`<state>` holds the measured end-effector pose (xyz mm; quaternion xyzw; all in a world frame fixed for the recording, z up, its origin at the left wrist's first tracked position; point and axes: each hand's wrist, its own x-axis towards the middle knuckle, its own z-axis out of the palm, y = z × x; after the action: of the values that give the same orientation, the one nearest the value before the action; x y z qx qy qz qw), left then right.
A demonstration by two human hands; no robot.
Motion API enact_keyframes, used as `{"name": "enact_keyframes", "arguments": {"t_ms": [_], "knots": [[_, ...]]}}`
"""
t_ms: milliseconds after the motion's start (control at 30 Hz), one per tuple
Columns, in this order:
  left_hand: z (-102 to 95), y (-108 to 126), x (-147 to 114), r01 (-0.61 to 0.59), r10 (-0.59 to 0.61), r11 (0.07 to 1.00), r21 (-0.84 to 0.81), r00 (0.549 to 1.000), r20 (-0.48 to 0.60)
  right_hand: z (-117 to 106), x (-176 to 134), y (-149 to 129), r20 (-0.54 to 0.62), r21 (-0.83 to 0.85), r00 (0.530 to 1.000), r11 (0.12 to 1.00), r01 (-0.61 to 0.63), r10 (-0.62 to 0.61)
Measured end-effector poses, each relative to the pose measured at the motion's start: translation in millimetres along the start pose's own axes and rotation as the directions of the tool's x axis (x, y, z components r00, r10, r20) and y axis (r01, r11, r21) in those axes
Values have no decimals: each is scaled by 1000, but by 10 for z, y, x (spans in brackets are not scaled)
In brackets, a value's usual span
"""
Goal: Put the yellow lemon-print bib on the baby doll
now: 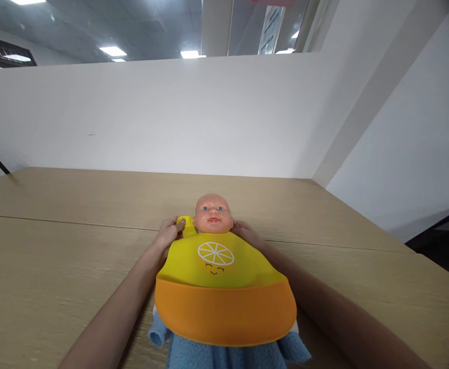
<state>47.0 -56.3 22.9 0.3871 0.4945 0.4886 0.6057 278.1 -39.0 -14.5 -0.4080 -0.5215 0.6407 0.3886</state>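
While the doll (212, 215) lies on the wooden surface (55, 246), the left grip (167, 231) pinches the yellow bib (215, 266) strap; the right grip (247, 233), beside the doll's neck, is partly hidden, its hold unclear.

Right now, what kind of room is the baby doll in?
Probably an office or workroom. The doll lies on a long wooden table beside plain white partition walls, with panel ceiling lights overhead.

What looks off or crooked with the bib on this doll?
Nothing is spilled or damaged. The bib lies flat on the doll, but one strap sticks up loose by the left hand; the right hand is partly hidden.
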Motion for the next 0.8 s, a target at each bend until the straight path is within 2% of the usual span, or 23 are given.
{"name": "enact_keyframes", "arguments": {"t_ms": [233, 400, 600, 800], "knots": [[27, 79, -74, 40, -43, 996, -82, 998, -41, -2, 16, 22, 24, 6, 1000, 1000, -1, 1], [-26, 41, -24, -8, -3, 988, -156, 998, -69, 64, -81, -81, -45, -102, 999, 995, 4, -9], [-124, -35, 26, -33, 37, 985, -170, 999, 19, 130, -148, -165, -76, -146, 997, 989, 7, -19], [-108, -11, -30, -18, 31, 980, -198, 997, 64, 186, -146, -251, -74, -161, 996, 986, 39, -51]]}}
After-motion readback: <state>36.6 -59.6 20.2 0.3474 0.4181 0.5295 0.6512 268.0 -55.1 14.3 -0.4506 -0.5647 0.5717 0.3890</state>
